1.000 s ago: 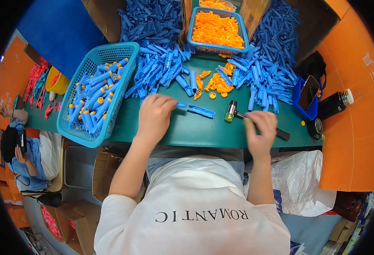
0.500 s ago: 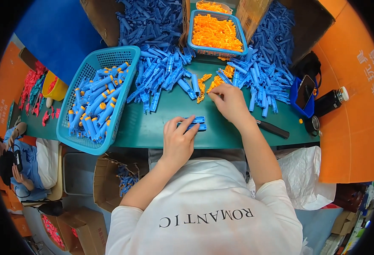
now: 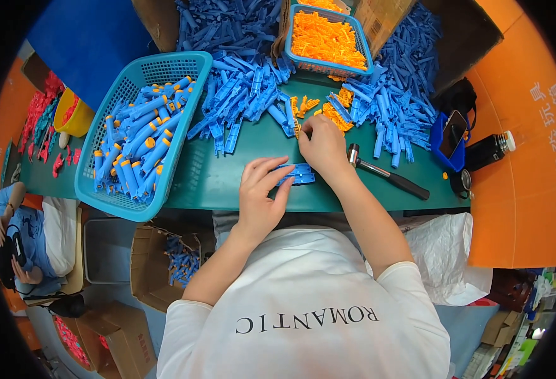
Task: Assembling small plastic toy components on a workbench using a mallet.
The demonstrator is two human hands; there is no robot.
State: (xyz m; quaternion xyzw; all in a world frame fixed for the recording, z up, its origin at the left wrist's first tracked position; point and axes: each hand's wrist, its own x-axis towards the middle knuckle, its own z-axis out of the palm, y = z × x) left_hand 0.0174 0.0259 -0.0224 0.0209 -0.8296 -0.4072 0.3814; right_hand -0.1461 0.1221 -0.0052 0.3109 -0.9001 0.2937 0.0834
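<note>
My left hand (image 3: pixel 264 189) has its thumb and fingers around the left end of blue plastic half-shells (image 3: pixel 304 174) lying on the green table, hollow side up. I cannot tell how firmly it grips them. Beyond them, my right hand (image 3: pixel 326 146) is closed in a pinch at the lower end of an orange toothed strip (image 3: pixel 295 114); its fingertips partly hide that end. More orange strips (image 3: pixel 336 115) lie just past the right hand, with a blue half-shell across them. A hammer (image 3: pixel 388 172) with a black handle lies right of my right forearm.
At left stands a teal basket (image 3: pixel 85 170) of blue tubes with orange ends. Heaps of blue half-shells (image 3: pixel 246 95) spill from cardboard boxes at the back, around another basket (image 3: pixel 367 66) of orange strips. A blue tray (image 3: pixel 442 151) and black bottle (image 3: pixel 489 151) stand right. Another person (image 3: pixel 35 234) sits far left.
My right hand has moved left to the orange strip, which has shifted slightly left. The half-shells under my left hand have turned a little. The hammer's head has come into view.
</note>
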